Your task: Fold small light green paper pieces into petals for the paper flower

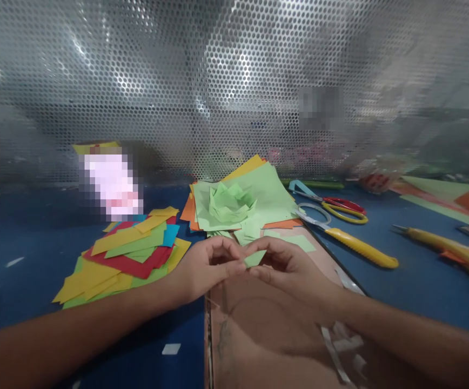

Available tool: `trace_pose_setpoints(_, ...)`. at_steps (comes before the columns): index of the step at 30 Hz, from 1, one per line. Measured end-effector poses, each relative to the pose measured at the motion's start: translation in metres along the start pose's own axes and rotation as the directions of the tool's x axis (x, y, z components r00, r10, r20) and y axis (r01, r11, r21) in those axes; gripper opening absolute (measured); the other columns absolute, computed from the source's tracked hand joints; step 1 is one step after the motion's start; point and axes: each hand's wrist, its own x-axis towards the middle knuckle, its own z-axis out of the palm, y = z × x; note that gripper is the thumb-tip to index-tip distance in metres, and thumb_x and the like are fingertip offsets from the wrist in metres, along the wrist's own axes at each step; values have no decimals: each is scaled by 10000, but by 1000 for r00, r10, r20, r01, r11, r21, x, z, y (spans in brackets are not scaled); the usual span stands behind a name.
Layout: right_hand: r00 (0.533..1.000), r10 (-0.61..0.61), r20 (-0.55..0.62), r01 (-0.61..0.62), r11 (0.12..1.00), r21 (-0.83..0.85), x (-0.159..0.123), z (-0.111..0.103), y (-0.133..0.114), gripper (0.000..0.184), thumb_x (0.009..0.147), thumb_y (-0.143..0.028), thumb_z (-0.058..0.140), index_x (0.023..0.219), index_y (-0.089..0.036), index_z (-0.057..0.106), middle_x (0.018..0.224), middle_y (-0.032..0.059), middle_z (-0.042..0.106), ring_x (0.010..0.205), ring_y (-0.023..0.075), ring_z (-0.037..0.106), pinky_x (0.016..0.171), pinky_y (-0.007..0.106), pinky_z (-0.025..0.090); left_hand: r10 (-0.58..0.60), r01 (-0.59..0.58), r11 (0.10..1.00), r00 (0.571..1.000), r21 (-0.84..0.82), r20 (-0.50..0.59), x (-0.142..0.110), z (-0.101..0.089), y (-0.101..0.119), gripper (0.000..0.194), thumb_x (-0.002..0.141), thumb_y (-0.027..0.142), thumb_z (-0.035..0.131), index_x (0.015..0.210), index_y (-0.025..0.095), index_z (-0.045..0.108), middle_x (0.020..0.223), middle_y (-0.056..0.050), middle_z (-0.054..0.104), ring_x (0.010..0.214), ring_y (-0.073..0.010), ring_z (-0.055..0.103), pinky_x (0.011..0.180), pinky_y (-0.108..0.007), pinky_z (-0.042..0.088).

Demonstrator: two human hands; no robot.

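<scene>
A small folded piece of light green paper (255, 259) is pinched between my two hands above the brown board (267, 319). My left hand (208, 265) grips its left end with thumb and fingertips. On the other side, my right hand (289, 267) has thumb and fingers closed on the same piece. Just beyond them a light green pointed paper ring (232, 204), made of folded pieces, rests on a stack of green sheets (273, 189) with yellow and orange ones beneath. Several green paper strips (248, 232) lie between the stack and my fingers.
Left of my hands is a heap of coloured paper pieces (137, 248). To the right lie scissors (342, 208), a yellow-handled cutter with a ring (360, 246) and a yellow glue-gun-like tool (441, 243). A perforated metal panel (218, 70) stands behind the blue table (169, 324).
</scene>
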Motion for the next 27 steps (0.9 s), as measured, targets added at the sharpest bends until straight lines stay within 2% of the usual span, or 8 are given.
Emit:
trace_pose_setpoints(5,998,-52,24,54,996,-65,8,-4,-11,214,744,-269,677,923,-177,605,815,2,617,583,70,546,545,189,462,63,-61,988,998,143,-10,2,-1,0,267,813,384,602,827,129,524,665,5,579,491,-52,477,451,-160,396)
trace_pose_setpoints(8,982,-174,69,186,949,-255,19,-7,-19,139,749,-237,666,877,-188,644,858,19,656,639,95,591,602,214,491,134,-120,947,990,297,-30,2,-4,0,253,857,379,550,856,126,553,661,-1,595,502,-68,512,457,-168,413)
trace_pose_setpoints(10,956,-268,116,292,868,-401,28,-10,-22,53,764,-216,653,808,-195,673,793,16,680,714,122,619,666,231,493,194,-159,898,980,410,-47,2,-8,1,238,889,357,501,886,130,571,682,-10,608,547,-88,542,497,-189,441)
trace_pose_setpoints(13,920,-381,91,364,744,-560,44,-16,-23,66,788,-211,634,765,-186,690,770,25,691,708,132,623,670,242,478,306,-210,780,950,589,-67,5,-20,4,238,927,293,410,932,146,597,827,-50,636,774,-151,585,702,-286,484)
trace_pose_setpoints(16,901,-430,51,330,607,-723,61,-22,-16,124,819,-271,619,793,-191,710,755,28,714,634,130,614,564,223,439,401,-247,611,916,752,-25,8,-34,4,233,882,143,401,988,147,609,1073,-89,594,1036,-217,510,939,-413,376)
trace_pose_setpoints(17,892,-446,68,325,531,-783,66,-23,-12,146,832,-289,606,803,-196,714,763,29,720,625,132,614,559,225,430,406,-251,555,914,793,5,10,-38,2,262,861,100,397,999,144,615,1091,-94,583,1047,-229,498,944,-427,364)
trace_pose_setpoints(21,880,-456,131,355,451,-819,81,-25,4,147,819,-279,622,747,-196,719,752,39,724,670,158,622,638,249,425,384,-259,374,917,891,105,13,-44,-5,313,841,67,394,1053,134,615,1033,-104,583,975,-237,512,879,-420,407)
trace_pose_setpoints(27,867,-459,194,391,383,-837,80,-19,15,143,822,-239,611,745,-180,715,722,36,711,658,149,609,644,239,419,343,-260,238,924,936,170,14,-42,-9,287,848,88,423,1036,134,635,993,-97,573,924,-226,520,824,-389,439)
